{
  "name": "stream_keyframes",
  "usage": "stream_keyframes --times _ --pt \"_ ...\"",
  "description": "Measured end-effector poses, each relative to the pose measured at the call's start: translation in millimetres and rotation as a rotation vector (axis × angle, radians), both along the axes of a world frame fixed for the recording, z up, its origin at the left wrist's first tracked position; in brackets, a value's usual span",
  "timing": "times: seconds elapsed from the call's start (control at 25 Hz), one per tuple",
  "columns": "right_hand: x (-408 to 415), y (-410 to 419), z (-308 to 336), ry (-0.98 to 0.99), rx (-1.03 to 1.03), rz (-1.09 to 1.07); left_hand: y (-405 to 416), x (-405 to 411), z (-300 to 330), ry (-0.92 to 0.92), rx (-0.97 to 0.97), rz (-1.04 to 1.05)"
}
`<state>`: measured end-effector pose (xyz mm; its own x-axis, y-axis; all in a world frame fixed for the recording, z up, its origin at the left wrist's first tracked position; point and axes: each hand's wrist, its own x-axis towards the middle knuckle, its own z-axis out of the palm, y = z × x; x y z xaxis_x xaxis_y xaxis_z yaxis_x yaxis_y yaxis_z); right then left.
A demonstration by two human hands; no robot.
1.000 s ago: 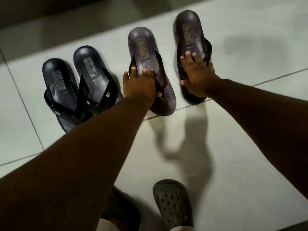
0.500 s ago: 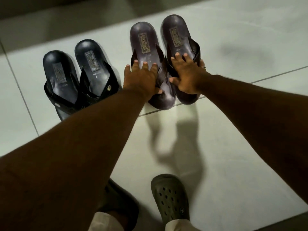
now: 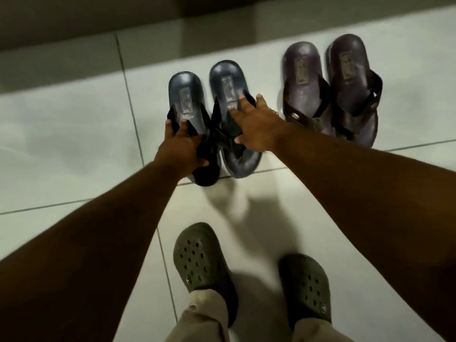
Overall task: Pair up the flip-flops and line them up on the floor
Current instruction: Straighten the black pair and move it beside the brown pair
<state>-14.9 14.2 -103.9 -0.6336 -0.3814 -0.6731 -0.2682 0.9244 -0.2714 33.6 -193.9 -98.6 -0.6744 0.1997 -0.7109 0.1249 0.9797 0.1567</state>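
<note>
text: none legible | flip-flops (image 3: pixel 187 99): heel labels blurred, unreadable

**Both arms stretched forward and down**

The left hand (image 3: pixel 181 150) is curled, thumb and fingers pinched closed around a dark strap — its forearm runs in from the lower left. The right hand (image 3: pixel 256 129) lies flatter, fingers spread and extended, palm down, not clenched — its forearm angles in from the right edge. The wrists sit near each other.
</note>
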Motion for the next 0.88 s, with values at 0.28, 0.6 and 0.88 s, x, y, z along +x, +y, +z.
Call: stream_keyframes --times 0.28,0.6,0.88 --pt "10 -37 -12 -0.057 0.062 0.007 -35 17 -15 0.076 0.107 0.107" --pt "26 -216 -15 0.081 0.033 0.298 -222 29 -2 0.188 0.068 0.004" --pt "42 -303 -6 0.037 0.057 0.363 -298 61 2 0.259 0.041 -0.015"
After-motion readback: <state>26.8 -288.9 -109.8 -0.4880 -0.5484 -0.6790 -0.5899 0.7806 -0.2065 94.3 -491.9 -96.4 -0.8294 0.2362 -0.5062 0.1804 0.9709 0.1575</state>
